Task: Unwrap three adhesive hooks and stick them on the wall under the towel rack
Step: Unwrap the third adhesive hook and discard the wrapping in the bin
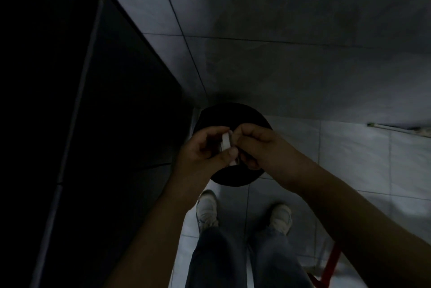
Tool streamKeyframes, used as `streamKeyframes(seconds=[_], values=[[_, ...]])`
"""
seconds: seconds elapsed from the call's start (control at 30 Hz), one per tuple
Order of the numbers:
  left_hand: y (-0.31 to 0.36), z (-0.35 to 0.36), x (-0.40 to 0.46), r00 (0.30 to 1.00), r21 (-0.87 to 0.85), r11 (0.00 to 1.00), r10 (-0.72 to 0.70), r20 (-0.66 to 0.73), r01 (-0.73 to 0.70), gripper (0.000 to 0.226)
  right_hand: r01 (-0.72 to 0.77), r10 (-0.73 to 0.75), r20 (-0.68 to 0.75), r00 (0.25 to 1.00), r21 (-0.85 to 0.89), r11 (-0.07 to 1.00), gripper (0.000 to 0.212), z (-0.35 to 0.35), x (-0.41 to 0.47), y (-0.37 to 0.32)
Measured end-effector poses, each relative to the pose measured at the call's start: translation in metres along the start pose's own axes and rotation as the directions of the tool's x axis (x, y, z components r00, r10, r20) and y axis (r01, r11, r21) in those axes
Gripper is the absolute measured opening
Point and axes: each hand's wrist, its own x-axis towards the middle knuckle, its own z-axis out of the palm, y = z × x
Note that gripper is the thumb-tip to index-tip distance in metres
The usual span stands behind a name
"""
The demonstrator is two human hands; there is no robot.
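Hook [225,142], small and white, is pinched between left hand [205,150] and right hand [254,145] above a dark bin [233,113]. Unwrapping step appears underway; next, backing must peel cleanly.

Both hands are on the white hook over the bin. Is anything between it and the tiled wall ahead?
Nothing visible. The left hand and right hand pinch the white hook above the black bin, and the tiled wall beyond looks bare. The towel rack is out of frame.
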Motion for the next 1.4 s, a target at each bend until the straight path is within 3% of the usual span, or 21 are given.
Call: streamKeyframes(seconds=[0.17,0.33,0.83,1.2,1.4], values=[[-0.005,0.004,-0.001,0.999,-0.131,0.99,-0.051,0.019,0.053,0.047,0.029,-0.025,-0.069,0.997,0.056,0.998,0.026,0.001,-0.002,0.005],[-0.014,0.006,-0.006,0.994,-0.262,0.96,-0.105,0.002,0.102,0.039,0.066,-0.063,-0.118,0.991,0.02,0.998,0.024,0.007,0.003,0.012],[-0.021,0.016,-0.013,0.977,-0.494,0.853,-0.211,-0.038,0.165,0.035,0.041,-0.047,-0.142,0.989,-0.047,0.998,0.034,0.008,0.012,0.025],[-0.021,0.035,-0.006,0.946,-0.605,0.784,-0.282,-0.156,0.134,0.051,-0.005,-0.023,-0.236,0.971,-0.118,0.993,0.038,0.0,0.015,0.024],[-0.021,0.032,-0.003,0.949,-0.626,0.748,-0.313,-0.044,0.218,0.04,-0.087,0.091,-0.192,0.977,0.026,0.996,0.038,-0.012,0.01,0.024]])
